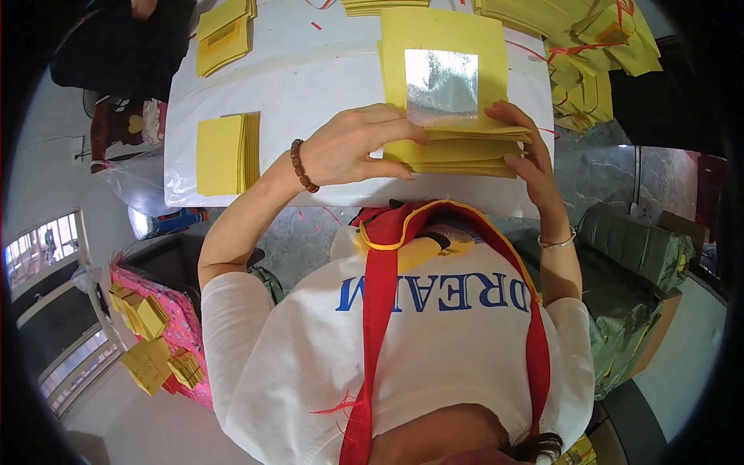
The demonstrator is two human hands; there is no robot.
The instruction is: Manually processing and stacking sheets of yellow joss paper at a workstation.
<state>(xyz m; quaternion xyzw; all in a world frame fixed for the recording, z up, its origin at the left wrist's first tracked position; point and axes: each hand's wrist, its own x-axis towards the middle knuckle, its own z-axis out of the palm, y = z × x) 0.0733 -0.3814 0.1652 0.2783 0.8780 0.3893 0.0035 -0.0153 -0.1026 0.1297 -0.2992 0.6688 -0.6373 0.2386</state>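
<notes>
Near the front edge of the table lies a stack of yellow paper sheets, its edges fanned into separate layers. Its top sheet stretches toward the far side and bears a shiny silver square. My left hand grips the stack's left edge, the thumb below and the fingers over the upper layers. At the right edge my right hand has its fingers and thumb closed around the same layers. What lies between the sheets is hidden.
A white-covered table carries a neat yellow paper stack at left and another yellow stack behind it. Bundles tied with red string hang over the far right corner. A green wrapped bale stands to my right.
</notes>
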